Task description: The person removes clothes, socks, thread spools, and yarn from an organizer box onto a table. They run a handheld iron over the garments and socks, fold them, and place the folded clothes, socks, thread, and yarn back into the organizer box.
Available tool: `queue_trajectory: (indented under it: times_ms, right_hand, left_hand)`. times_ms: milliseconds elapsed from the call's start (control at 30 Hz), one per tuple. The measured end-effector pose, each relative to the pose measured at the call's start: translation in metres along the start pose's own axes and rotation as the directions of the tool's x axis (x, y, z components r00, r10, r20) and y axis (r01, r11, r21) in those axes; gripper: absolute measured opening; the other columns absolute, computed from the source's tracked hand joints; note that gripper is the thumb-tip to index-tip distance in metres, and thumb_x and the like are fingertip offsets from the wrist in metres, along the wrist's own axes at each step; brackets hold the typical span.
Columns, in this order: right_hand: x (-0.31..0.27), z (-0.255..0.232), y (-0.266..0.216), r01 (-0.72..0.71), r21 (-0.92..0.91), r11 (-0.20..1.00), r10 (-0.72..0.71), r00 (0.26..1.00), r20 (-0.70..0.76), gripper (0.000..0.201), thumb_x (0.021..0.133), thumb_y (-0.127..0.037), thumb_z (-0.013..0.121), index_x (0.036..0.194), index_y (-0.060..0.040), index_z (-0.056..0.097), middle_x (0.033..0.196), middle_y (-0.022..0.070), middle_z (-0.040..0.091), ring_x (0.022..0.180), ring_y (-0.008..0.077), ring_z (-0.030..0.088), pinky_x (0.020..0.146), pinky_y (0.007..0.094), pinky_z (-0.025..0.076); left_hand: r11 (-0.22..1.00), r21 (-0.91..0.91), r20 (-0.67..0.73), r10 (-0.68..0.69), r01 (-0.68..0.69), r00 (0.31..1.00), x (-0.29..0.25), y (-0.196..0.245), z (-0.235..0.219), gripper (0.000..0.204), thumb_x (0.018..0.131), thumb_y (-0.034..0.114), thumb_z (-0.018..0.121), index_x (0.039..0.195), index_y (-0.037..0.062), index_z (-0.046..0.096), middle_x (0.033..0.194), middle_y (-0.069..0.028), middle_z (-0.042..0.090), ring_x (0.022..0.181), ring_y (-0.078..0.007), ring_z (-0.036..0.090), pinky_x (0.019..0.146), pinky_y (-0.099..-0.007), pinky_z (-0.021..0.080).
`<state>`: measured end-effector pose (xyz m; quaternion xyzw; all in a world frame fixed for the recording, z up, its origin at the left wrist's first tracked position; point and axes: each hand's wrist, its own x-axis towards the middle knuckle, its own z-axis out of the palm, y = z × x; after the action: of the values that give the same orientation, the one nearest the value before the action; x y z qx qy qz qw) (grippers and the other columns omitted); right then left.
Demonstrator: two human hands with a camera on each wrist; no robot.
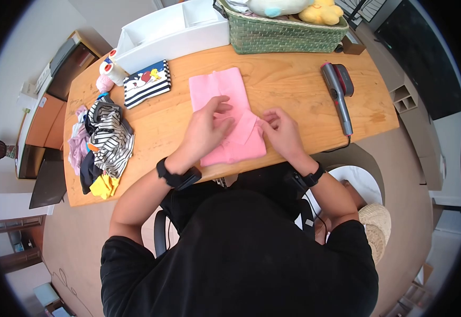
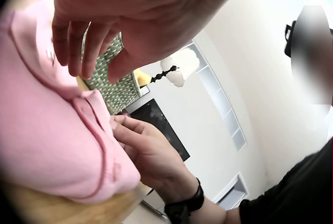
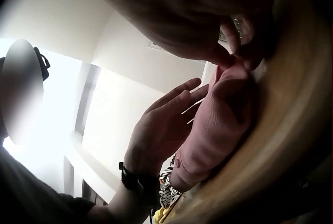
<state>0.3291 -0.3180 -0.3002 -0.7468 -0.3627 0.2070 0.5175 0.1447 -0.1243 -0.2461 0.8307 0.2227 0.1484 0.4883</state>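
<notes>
1. Head view: A wooden table (image 1: 304, 100) fills the middle of the room. A pink shirt (image 1: 225, 105) lies flat on it, near the edge where the person sits. The left hand (image 1: 206, 129) rests flat on the shirt with loose fingers. The right hand (image 1: 280, 132) pinches the shirt's side fold with curled fingers. Beyond the shirt stands a green basket (image 1: 283, 31) with soft toys (image 1: 299, 8), and a white bin (image 1: 172, 31) beside it. A folded striped cloth (image 1: 147, 83) lies left of the shirt, and a pile of clothes (image 1: 101, 142) lies farther left. A red and grey iron (image 1: 338, 92) lies right of the shirt. The floor is brown.

2. Left wrist view: The left hand (image 2: 135, 16) hangs just over the pink shirt (image 2: 47, 130), fingers relaxed. The right hand (image 2: 151, 151) touches the shirt's edge. White walls and a ceiling lamp (image 2: 179, 68) show behind.

3. Right wrist view: The right hand (image 3: 218, 16) pinches the pink shirt (image 3: 218, 125) on the wood. The left hand (image 3: 166, 125) is open beside the shirt.
</notes>
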Motion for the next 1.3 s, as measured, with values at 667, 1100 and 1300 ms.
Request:
queue_trajectory:
  times_ms: [667,1100,1300]
  right_hand:
    - [0.011,-0.001,-0.025,0.003,-0.149,0.989,0.026,0.980,0.196,0.035,0.106,-0.017,0.086,0.130,0.0072,0.078,0.101,0.0086,0.082,0.087,0.0119,0.076,0.082,0.0290,0.062]
    - [0.005,0.005,-0.035,0.207,-0.171,0.963,-0.193,0.977,0.093,0.027,0.101,0.000,0.080,0.128,0.0017,0.081,0.106,0.0123,0.076,0.091,0.0200,0.074,0.082,0.0344,0.062]
    - [0.007,0.004,-0.032,0.199,-0.140,0.970,-0.191,0.979,0.066,0.024,0.103,0.001,0.078,0.127,0.0009,0.080,0.108,0.0147,0.075,0.091,0.0257,0.075,0.083,0.0382,0.062]
  left_hand:
    - [0.952,0.254,-0.025,-0.170,0.171,0.985,-0.028,-0.056,-0.039,0.043,0.091,0.027,0.099,0.110,-0.0039,0.076,0.096,-0.0159,0.076,0.087,-0.0273,0.074,0.080,-0.0426,0.060]
    - [0.989,-0.055,-0.130,-0.141,0.135,0.982,-0.034,-0.063,-0.033,0.057,0.099,0.008,0.093,0.145,0.0000,0.061,0.101,-0.0058,0.083,0.086,-0.0076,0.072,0.074,-0.0259,0.056]
    - [0.989,-0.118,-0.119,-0.098,0.084,0.988,-0.021,-0.064,-0.032,0.056,0.098,0.008,0.095,0.143,-0.0007,0.063,0.098,-0.0041,0.082,0.082,-0.0074,0.071,0.074,-0.0261,0.058]
